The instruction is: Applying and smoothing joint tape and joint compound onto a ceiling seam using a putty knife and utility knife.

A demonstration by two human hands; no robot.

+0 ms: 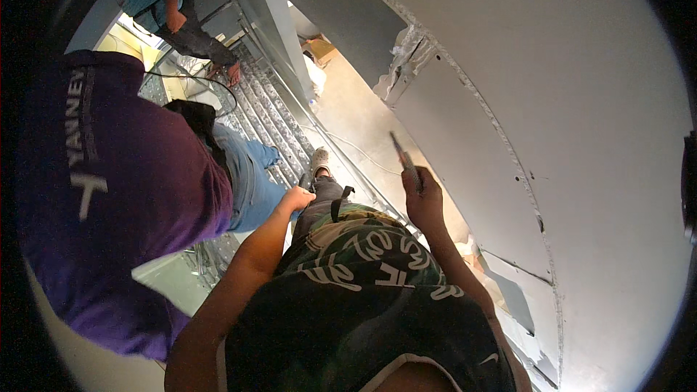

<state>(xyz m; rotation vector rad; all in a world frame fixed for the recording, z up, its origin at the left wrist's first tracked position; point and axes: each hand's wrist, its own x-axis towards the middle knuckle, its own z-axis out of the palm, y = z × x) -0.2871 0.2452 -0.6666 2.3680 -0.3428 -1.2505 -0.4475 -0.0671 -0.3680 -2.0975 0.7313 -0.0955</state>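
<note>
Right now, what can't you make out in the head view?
In the head view:
- slim tool: lower end hidden by the right hand
- left hand: its palm is turned away, so any grip is unclear
- purple-shirted co-worker: hands hidden by their body
- dark object: cut off at the right edge

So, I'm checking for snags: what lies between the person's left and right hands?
In the head view, a trouser leg, black strap and metal rail lie between left hand and right hand.

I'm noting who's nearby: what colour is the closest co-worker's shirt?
The co-worker's shirt is purple, showing best in the head view.
</note>
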